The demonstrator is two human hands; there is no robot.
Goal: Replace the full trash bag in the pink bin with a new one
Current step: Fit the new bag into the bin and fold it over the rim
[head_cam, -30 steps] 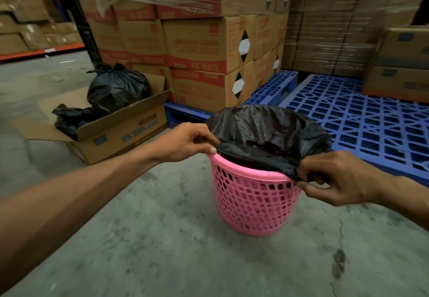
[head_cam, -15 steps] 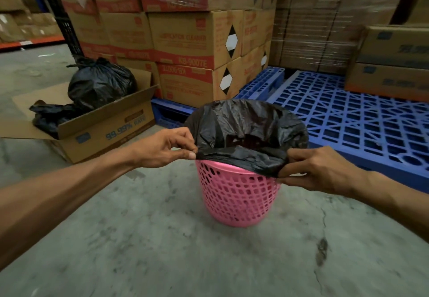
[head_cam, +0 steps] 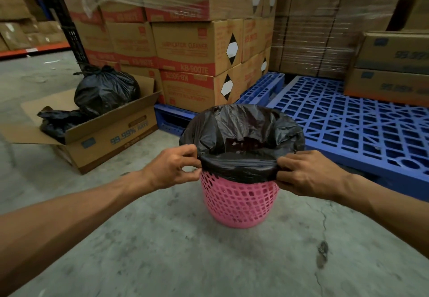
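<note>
A pink bin [head_cam: 240, 201] stands on the grey concrete floor [head_cam: 162, 250]. It is round and its wall is full of little holes. A black trash bag [head_cam: 241, 129] sits inside the bin. The top of the bag is folded out over the rim, so the rim is covered all the way round. The bag is open at the top, and something dark with small light bits shows down inside it, too dim to tell what.

The left hand [head_cam: 171, 169] is at the left side of the rim. Its thumb and fingers pinch the edge of the bag there. The right hand [head_cam: 306, 176] is at the right side of the rim. Its fingers are curled tight on the bag's edge too. The plastic is pulled flat and smooth between the two hands along the near side of the bin.

To the left, well apart from the bin, is an open cardboard box [head_cam: 104, 134] on the floor. A full tied black bag [head_cam: 105, 90] sits in it. More crumpled black plastic [head_cam: 58, 122] lies beside that bag in the same box.

Behind the bin are blue plastic pallets [head_cam: 348, 125]. Stacked brown cartons [head_cam: 192, 48] with red stripes stand on one pallet, and some have clear wrap on them. More cartons stand at the far right.
</note>
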